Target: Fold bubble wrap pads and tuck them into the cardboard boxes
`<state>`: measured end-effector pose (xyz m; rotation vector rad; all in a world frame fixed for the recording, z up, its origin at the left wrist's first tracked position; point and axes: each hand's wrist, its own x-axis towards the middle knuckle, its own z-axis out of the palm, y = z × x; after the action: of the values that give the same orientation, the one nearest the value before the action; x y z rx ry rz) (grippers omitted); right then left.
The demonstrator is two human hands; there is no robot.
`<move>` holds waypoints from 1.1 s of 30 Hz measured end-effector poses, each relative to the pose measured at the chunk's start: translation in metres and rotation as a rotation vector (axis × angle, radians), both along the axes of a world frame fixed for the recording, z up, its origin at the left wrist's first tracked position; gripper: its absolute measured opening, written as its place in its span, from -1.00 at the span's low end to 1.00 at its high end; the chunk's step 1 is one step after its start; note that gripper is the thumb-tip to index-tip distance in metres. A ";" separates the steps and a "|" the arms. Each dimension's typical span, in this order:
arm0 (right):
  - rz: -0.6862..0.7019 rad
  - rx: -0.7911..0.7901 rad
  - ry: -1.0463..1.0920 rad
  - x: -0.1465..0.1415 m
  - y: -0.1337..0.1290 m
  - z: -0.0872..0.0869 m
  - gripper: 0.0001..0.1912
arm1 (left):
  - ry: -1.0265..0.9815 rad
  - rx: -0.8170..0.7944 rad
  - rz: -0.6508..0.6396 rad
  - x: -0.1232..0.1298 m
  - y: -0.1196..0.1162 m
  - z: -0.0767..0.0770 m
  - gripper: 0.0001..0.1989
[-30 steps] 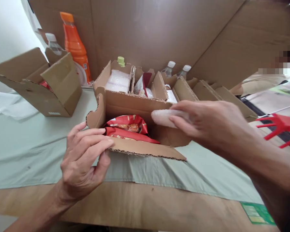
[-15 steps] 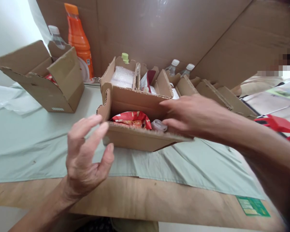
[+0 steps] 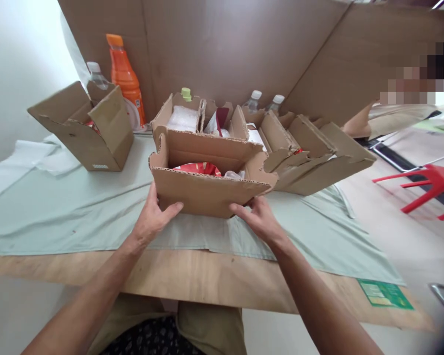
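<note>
An open cardboard box [image 3: 207, 195] stands in front of me on the green cloth. Inside it lie a red packet [image 3: 202, 168] and a clear plastic item [image 3: 234, 174], both partly hidden by the front wall. My left hand [image 3: 156, 217] grips the box's lower left corner, thumb on the front face. At the lower right corner my right hand [image 3: 257, 217] holds the same box, its thumb on the front too. The other fingers of both hands are mostly hidden behind the sides.
Behind stand several open boxes [image 3: 311, 167] with packets. Another box [image 3: 107, 148], an orange bottle [image 3: 128, 81] and white wrap [image 3: 25, 160] are at the left. Clear bottles [image 3: 276, 102] stand at the back. A person's arm [image 3: 358, 123] and a red stool [image 3: 434, 180] show at right.
My right hand has come out of the box and moved to its lower right corner. My left hand has closed on the left corner. The view has shifted a little.
</note>
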<state>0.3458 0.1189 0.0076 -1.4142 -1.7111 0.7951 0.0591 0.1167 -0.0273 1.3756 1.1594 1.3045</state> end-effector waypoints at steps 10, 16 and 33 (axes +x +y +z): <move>0.089 0.117 -0.101 -0.074 -0.060 0.044 -0.46 | -0.031 0.025 0.239 -0.064 -0.115 0.012 -0.25; 0.184 0.310 0.043 -0.091 -0.013 0.073 -0.37 | 0.015 0.300 0.292 -0.065 -0.069 0.055 -0.22; 0.269 0.151 0.111 -0.114 -0.008 0.020 -0.28 | 0.010 0.069 0.469 -0.055 -0.134 -0.003 -0.34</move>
<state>0.2321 0.1105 0.0280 -1.0337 -1.8557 0.8512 0.0037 -0.0171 -0.0302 1.1975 1.5157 1.6761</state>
